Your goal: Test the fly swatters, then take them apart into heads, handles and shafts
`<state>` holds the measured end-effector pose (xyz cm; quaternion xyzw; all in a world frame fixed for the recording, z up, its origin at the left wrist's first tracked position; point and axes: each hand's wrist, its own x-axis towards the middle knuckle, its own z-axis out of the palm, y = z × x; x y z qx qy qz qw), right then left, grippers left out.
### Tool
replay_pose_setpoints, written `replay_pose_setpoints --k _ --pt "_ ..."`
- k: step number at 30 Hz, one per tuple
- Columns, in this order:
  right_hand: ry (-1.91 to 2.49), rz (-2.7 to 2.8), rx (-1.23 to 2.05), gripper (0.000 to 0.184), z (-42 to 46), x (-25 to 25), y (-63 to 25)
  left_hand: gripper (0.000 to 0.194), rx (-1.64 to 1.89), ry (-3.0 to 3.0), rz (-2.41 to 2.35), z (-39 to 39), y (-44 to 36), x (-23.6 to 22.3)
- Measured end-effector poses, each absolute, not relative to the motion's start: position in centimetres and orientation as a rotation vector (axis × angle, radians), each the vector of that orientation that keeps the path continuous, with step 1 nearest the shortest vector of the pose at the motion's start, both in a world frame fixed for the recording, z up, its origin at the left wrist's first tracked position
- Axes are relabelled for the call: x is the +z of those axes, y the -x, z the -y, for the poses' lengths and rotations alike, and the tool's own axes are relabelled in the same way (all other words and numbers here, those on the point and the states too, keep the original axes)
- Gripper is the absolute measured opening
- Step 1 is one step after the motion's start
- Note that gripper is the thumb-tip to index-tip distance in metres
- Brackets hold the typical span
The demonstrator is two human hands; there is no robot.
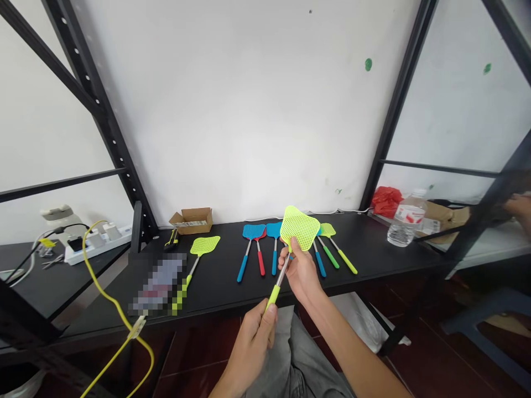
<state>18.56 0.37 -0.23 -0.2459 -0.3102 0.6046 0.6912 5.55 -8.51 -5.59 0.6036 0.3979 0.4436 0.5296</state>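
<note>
A yellow-green fly swatter (299,228) is held up in front of me, its head tilted toward the wall. My left hand (254,337) is closed around the coloured grip at the lower end. Higher up, my right hand (302,272) pinches the swatter where the metal rod meets the head. Behind it on the black shelf lie several more swatters: a blue one (243,268), a red one (261,263), another blue one (274,261), a green-handled one (331,256) and a yellow-handled one (347,261). Off to the left lies one more yellow-green swatter (205,245).
A small cardboard box (197,220) and a black-yellow tool (171,241) stand at the back left. A blurred-out item (160,287) lies near a yellow cable (118,304). The power strip (99,243) is farther left. At right stands a water bottle (405,221); a person's hand (520,207) shows at the edge.
</note>
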Motion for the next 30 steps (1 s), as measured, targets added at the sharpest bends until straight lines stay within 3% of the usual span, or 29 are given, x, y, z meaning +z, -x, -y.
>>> replay_pose_setpoints --k 6,11,14,30 --pt "0.773 0.940 1.420 0.049 3.7 -5.0 -16.1 0.041 1.265 -1.678 -1.361 4.7 -2.9 -4.2" --pt "0.858 1.074 1.530 0.059 8.1 -12.0 -14.7 0.042 0.915 -2.018 -2.179 0.6 1.1 -3.8" --pt "0.931 1.117 1.504 0.062 9.7 -15.4 -14.3 0.043 0.793 -2.140 -2.408 -0.9 1.7 -4.4" --pt "0.969 1.256 1.370 0.058 11.0 -18.3 -14.1 0.040 0.769 -2.427 -2.159 -1.3 1.1 -5.0"
